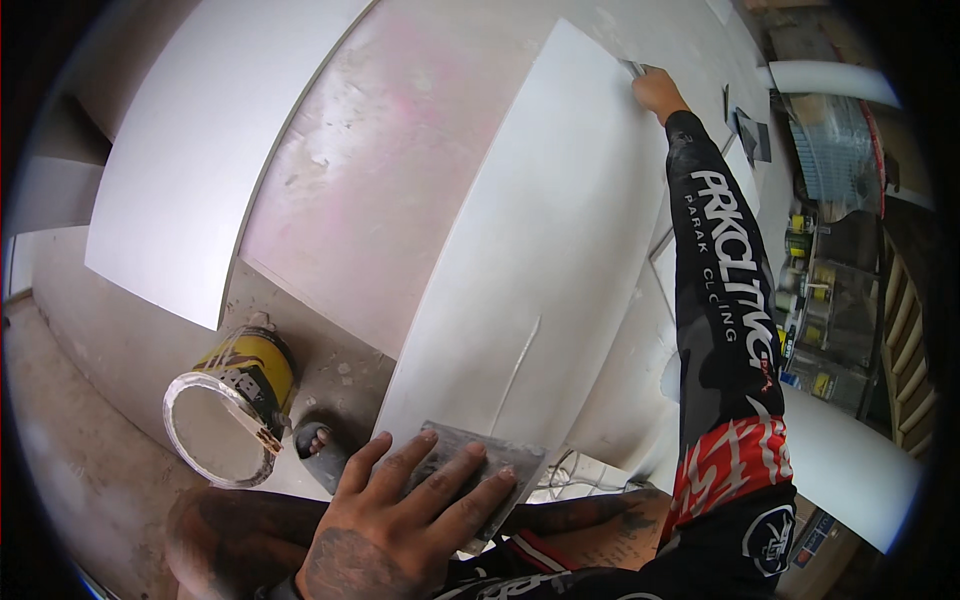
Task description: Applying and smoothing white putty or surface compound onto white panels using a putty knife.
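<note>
A long white curved panel stretches away from me, with a thin raised streak of pale paste on its near half. At its near end, my left hand has its fingers laid over a smeared grey rectangular plate; the thumb is hidden. My right arm reaches to the panel's far right edge. There, my right hand is closed around a small flat grey tool, perhaps a scraper, mostly covered by the fingers.
To the left stands an open yellow-and-black paint can, a stick on its rim, beside a foot. Another white panel lies at upper left. On the right are dark sheets, a shelf of cans and white rolled material.
</note>
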`<state>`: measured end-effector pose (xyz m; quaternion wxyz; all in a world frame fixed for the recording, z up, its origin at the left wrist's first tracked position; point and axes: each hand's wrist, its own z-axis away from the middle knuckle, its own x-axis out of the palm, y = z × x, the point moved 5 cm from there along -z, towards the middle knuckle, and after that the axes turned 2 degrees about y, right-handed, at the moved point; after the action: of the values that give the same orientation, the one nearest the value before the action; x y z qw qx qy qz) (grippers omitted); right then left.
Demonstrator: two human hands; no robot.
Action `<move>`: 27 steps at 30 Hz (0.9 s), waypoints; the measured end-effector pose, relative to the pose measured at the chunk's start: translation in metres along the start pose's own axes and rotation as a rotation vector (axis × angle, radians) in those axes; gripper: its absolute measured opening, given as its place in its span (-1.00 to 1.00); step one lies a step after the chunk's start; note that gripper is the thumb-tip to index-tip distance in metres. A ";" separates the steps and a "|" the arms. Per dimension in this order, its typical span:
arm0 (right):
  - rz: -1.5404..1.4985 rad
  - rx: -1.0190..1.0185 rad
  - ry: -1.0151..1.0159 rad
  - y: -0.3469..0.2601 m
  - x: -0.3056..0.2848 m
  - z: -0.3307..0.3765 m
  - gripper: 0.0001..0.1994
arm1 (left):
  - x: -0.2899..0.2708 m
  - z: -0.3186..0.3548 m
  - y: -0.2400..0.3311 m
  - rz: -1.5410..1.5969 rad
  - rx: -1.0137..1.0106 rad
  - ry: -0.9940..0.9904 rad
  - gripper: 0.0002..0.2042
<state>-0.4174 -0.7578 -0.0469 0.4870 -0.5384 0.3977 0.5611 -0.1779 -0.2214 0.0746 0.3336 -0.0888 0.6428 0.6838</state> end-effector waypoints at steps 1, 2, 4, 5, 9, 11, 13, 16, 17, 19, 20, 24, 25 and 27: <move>-0.002 -0.004 0.002 -0.005 0.000 0.001 -0.53 | -0.001 0.002 -0.001 -0.003 -0.002 0.003 -0.57; 0.007 -0.008 0.023 -0.006 -0.001 0.000 -0.52 | -0.001 0.004 -0.001 -0.016 0.009 0.014 -0.57; 0.014 -0.017 0.049 -0.008 -0.002 0.001 -0.52 | -0.004 0.009 -0.001 -0.033 0.018 0.031 -0.56; 0.021 -0.043 0.035 -0.007 -0.003 0.007 -0.52 | -0.004 0.009 -0.002 -0.038 0.026 0.047 -0.57; 0.003 -0.085 -0.100 -0.009 -0.003 0.036 -0.49 | -0.014 0.010 0.000 -0.045 0.023 0.125 -0.58; -0.019 -0.184 -0.093 -0.020 -0.003 0.063 -0.48 | -0.019 0.016 -0.002 0.003 -0.011 0.204 -0.57; -0.030 -0.314 -0.099 -0.022 0.005 0.085 -0.46 | -0.026 0.020 -0.006 0.097 -0.032 0.324 -0.58; -0.046 -0.314 -0.110 -0.044 0.011 0.132 -0.43 | -0.038 0.032 -0.009 0.312 -0.058 0.484 -0.50; -0.099 -0.274 -0.175 -0.050 0.014 0.150 -0.45 | -0.043 0.036 -0.007 0.320 -0.054 0.528 -0.61; -0.161 -0.267 -0.245 -0.063 0.017 0.183 -0.47 | -0.049 0.044 -0.004 0.356 -0.076 0.564 -0.67; -0.166 -0.260 -0.245 -0.065 0.018 0.199 -0.47 | -0.049 0.047 -0.004 0.395 -0.094 0.602 -0.71; -0.176 -0.234 -0.275 -0.074 0.025 0.273 -0.49 | -0.047 0.052 -0.001 0.438 -0.075 0.701 -0.70; -0.174 -0.239 -0.267 -0.078 0.026 0.291 -0.48 | -0.047 0.054 0.000 0.504 -0.200 0.620 -0.69; -0.151 -0.281 -0.255 -0.097 0.030 0.326 -0.49 | -0.045 0.057 -0.001 0.485 -0.123 0.711 -0.68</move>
<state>-0.3923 -0.4172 -0.0354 0.4940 -0.5542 0.2091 0.6365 -0.1251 -0.1830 0.1073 -0.0849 -0.1850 0.6780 0.7064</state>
